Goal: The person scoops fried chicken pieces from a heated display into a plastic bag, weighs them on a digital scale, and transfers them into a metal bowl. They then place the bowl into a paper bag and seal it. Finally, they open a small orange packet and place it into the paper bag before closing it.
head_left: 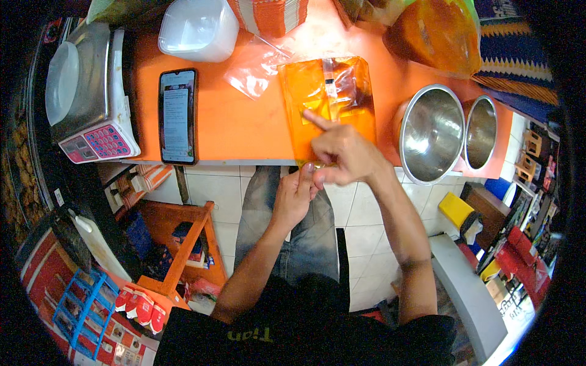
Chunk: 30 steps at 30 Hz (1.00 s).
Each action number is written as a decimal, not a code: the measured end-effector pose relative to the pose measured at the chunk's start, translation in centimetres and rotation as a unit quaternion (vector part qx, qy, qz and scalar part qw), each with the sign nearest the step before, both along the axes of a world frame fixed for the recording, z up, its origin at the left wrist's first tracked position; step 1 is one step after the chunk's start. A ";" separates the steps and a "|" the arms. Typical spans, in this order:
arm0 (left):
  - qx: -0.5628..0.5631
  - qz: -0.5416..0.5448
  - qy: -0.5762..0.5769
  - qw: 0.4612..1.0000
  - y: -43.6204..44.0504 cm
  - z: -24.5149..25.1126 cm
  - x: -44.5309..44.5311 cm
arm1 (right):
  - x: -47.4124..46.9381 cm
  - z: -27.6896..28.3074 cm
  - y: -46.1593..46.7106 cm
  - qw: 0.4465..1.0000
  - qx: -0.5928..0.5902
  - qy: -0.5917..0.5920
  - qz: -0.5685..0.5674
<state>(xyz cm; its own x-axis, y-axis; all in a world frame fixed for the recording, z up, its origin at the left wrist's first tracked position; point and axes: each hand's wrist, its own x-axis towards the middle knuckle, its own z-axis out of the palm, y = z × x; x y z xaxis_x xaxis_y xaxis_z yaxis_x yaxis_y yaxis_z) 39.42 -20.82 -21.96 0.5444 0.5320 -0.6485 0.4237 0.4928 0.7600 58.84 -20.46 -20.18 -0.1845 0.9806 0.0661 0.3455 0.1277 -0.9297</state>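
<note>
An amber see-through plastic bag [293,132] lies flat on the orange tabletop, its lower end reaching the front edge. My left hand [293,194] pinches that lower end between thumb and fingers, just off the table edge. Above it is my right hand [343,153], slightly blurred, its index finger stretched over the bag and its other fingers curled. Its thumb comes close to the left fingertips; whether it grips the bag there cannot be told. A small transparent plastic bag [254,68] lies to the left of the amber one.
On the orange table [238,132] are a smartphone [178,116] with a lit screen, a digital scale [89,100], stacked plastic tubs [199,29] and two steel bowls [432,135] [480,132]. A large filled plastic bag [435,36] stands at the back right. An orange wooden stool [183,247] is below left.
</note>
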 end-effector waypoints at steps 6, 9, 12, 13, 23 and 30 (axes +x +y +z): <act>-0.037 0.019 -0.026 0.999 -1.3 0.4 -0.2 | 1.7 -0.1 1.5 0.999 0.021 -0.041 -0.007; -0.076 -0.025 -0.029 0.996 -0.6 0.4 -0.4 | 1.0 0.7 0.8 0.999 0.042 0.005 -0.009; -0.011 -0.019 -0.036 0.999 0.2 0.2 -0.4 | -0.8 1.1 -0.3 0.997 0.025 0.063 0.025; 0.013 -0.024 -0.026 0.999 0.2 0.1 -0.4 | -1.3 0.9 -0.5 0.995 0.012 0.083 0.055; -0.107 0.007 -0.045 0.993 -2.4 1.3 0.0 | 0.9 -0.3 1.2 0.997 0.033 0.043 -0.048; 0.004 -0.096 -0.032 0.995 0.7 -1.0 -0.1 | -0.6 0.1 -0.5 0.992 0.017 0.129 -0.006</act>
<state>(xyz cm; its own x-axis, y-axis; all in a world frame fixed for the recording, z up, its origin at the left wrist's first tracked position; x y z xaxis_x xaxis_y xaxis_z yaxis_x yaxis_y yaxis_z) 39.36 -20.11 -22.93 0.6766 0.4192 -0.6054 0.4592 0.4025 0.7919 58.24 -20.92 -20.03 -0.1460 0.9789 0.1432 0.0988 0.1585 -0.9824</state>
